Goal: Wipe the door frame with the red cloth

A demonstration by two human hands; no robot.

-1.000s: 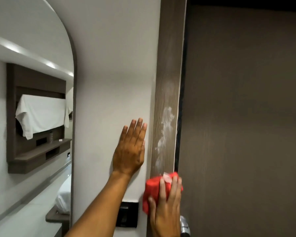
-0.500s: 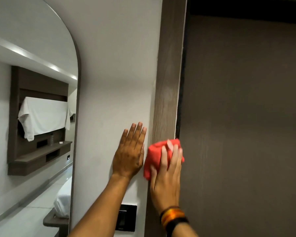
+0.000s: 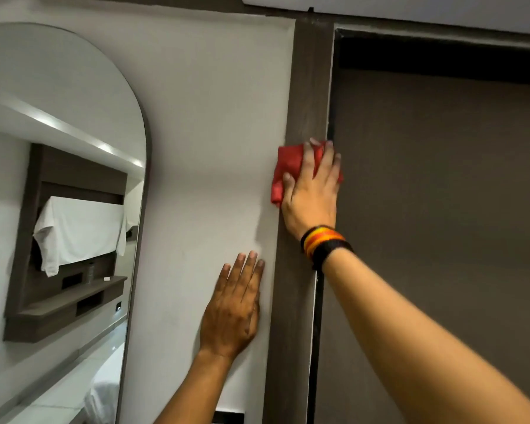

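A dark brown wooden door frame runs vertically between the white wall and the brown door. My right hand, with striped bands on its wrist, presses the red cloth flat against the frame about halfway up the view. Most of the cloth is hidden under my fingers; its left part shows beside them. My left hand lies flat on the white wall just left of the frame, fingers spread a little, holding nothing. The frame's top corner is in view above the cloth.
The brown door fills the right side. A tall arched mirror hangs on the white wall at left, reflecting a shelf unit and a white towel. A dark wall plate sits low beside the frame.
My right hand has slid the red cloth up the frame, and the white smear seen earlier is gone. The view has tilted upward. My left hand stays flat on the wall.
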